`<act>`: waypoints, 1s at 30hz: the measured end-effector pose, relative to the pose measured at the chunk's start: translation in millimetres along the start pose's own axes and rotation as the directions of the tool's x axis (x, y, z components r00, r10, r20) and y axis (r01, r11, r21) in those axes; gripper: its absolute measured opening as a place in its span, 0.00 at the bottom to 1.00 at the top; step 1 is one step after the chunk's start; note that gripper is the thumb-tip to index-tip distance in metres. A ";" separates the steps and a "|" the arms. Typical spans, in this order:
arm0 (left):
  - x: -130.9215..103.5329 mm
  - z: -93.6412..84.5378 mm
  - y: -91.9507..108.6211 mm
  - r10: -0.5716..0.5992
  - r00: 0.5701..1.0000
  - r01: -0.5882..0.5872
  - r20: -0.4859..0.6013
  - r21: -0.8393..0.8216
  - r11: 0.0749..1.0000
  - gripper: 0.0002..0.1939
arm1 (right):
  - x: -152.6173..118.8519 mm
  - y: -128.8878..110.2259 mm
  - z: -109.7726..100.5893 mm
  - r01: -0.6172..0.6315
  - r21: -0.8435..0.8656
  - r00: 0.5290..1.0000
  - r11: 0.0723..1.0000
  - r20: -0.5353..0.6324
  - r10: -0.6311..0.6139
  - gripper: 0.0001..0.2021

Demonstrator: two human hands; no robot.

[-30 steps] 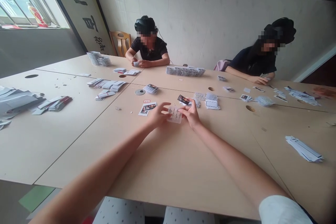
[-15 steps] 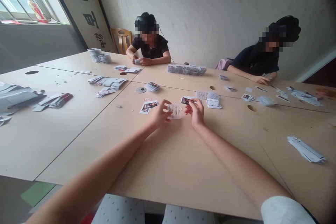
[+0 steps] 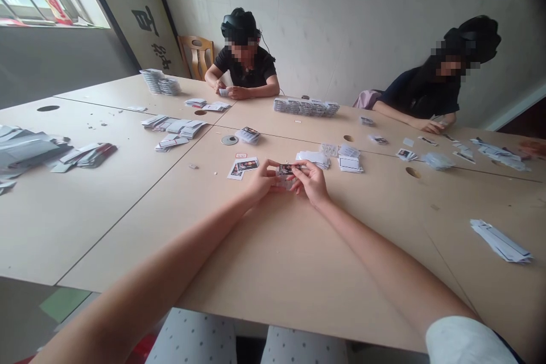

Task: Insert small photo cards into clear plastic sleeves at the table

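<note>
Between both hands, over the light wooden table (image 3: 273, 250), is a small clear plastic case (image 3: 285, 183). My left hand (image 3: 263, 182) closes on the case's left side. A dark printed card (image 3: 286, 169) lies across the top of the case, and my right hand (image 3: 311, 183) pinches its right end. Two more printed cards (image 3: 248, 165) with white borders rest just left of my left hand. Beyond my right hand sit a stack of white cards (image 3: 314, 159) and a framed-looking white card pile (image 3: 350, 164). My fingers partly hide the case.
Two people (image 3: 244, 68) sit across the table, one at the right (image 3: 426, 91). A row of stacked cases (image 3: 305, 107) stands between them. Paper piles (image 3: 29, 151) lie at the left, paper strips (image 3: 500, 240) at the right. A round cable hole (image 3: 413, 172) opens in the tabletop.
My right hand has moved left, bringing the dark card from beside the clear case onto its top. The white card stack behind it now shows.
</note>
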State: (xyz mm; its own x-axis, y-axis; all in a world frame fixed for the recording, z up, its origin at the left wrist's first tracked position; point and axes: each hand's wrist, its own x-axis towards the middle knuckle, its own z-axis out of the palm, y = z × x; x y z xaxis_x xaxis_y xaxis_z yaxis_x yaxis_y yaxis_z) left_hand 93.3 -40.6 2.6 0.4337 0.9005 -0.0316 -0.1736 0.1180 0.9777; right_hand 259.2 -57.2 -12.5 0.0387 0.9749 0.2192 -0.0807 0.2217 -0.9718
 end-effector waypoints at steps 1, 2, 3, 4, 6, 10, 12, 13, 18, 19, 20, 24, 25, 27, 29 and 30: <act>0.0 -0.5 0.0 0.005 1.000 -0.005 0.006 -0.013 1.000 0.15 | 0.3 0.8 -0.1 -0.006 -0.004 1.000 1.000 0.004 0.006 0.16; 0.1 -1.2 -0.2 0.010 1.000 -0.010 0.013 -0.024 1.000 0.14 | 0.8 1.9 -0.3 -0.011 -0.008 1.000 1.000 0.003 0.011 0.15; 0.2 -1.9 -0.5 0.013 1.000 -0.012 0.021 -0.033 0.999 0.13 | 1.3 3.0 -0.5 -0.016 -0.011 1.000 1.000 -0.001 0.016 0.15; 0.4 -2.6 -0.7 0.015 0.999 -0.014 0.032 -0.041 0.999 0.11 | 1.9 4.2 -0.7 -0.021 -0.013 1.000 1.000 -0.006 0.021 0.14; 0.5 -3.9 -1.1 0.015 0.999 -0.012 0.051 -0.048 0.999 0.11 | 2.9 5.9 -1.3 -0.030 -0.018 0.999 0.999 -0.012 0.030 0.13; -0.2 -4.3 -0.8 0.020 0.999 -0.018 0.049 -0.038 0.999 0.13 | 3.4 6.3 -1.9 -0.049 -0.042 0.999 0.998 -0.018 0.048 0.13; -0.6 -3.8 -0.3 0.018 0.999 -0.016 0.051 -0.041 0.999 0.13 | 3.3 5.6 -1.8 -0.057 -0.050 0.998 0.997 -0.021 0.056 0.14; -0.8 -3.6 -0.1 0.016 0.999 -0.014 0.051 -0.045 0.999 0.13 | 3.3 5.3 -1.6 -0.059 -0.052 0.998 0.997 -0.021 0.058 0.14; -0.5 -3.8 0.1 0.005 0.999 -0.003 0.039 -0.055 0.998 0.13 | 3.3 4.7 -0.6 -0.066 -0.057 0.998 0.996 -0.028 0.064 0.14; -0.4 -3.8 0.2 0.005 0.999 -0.003 0.040 -0.057 0.998 0.12 | 3.3 4.7 -0.4 -0.066 -0.056 0.997 0.996 -0.028 0.065 0.14; -0.5 -3.9 0.3 0.007 0.999 -0.005 0.042 -0.058 0.998 0.13 | 3.3 4.7 -0.3 -0.066 -0.055 0.998 0.996 -0.027 0.065 0.14; -0.6 -3.8 1.2 0.011 0.998 -0.008 0.056 -0.058 0.998 0.14 | 3.6 4.7 -0.5 -0.055 -0.056 0.998 0.997 -0.021 0.054 0.14; -0.5 -3.8 1.3 0.012 0.998 -0.008 0.056 -0.056 0.998 0.14 | 3.7 4.7 -0.6 -0.051 -0.055 0.999 0.997 -0.019 0.050 0.13; -0.2 -3.8 1.4 0.014 0.998 -0.011 0.054 -0.052 0.999 0.14 | 4.1 5.1 -0.9 -0.045 -0.050 0.999 0.998 -0.012 0.045 0.13; 0.2 -3.5 1.5 0.016 0.999 -0.013 0.050 -0.050 0.999 0.13 | 4.3 5.7 -1.3 -0.044 -0.040 0.999 0.998 -0.006 0.044 0.14; 0.3 -3.2 1.6 0.016 0.999 -0.013 0.049 -0.048 0.999 0.13 | 4.3 6.1 -1.5 -0.044 -0.037 0.999 0.998 -0.004 0.044 0.14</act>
State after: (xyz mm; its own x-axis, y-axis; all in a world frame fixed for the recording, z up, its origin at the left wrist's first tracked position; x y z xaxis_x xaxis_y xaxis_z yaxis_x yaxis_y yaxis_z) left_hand 90.3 -38.8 3.5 0.4736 0.8807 -0.0062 -0.2216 0.1260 0.9670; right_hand 260.4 -51.6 -17.7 0.0394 0.9836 0.1761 -0.0456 0.1778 -0.9830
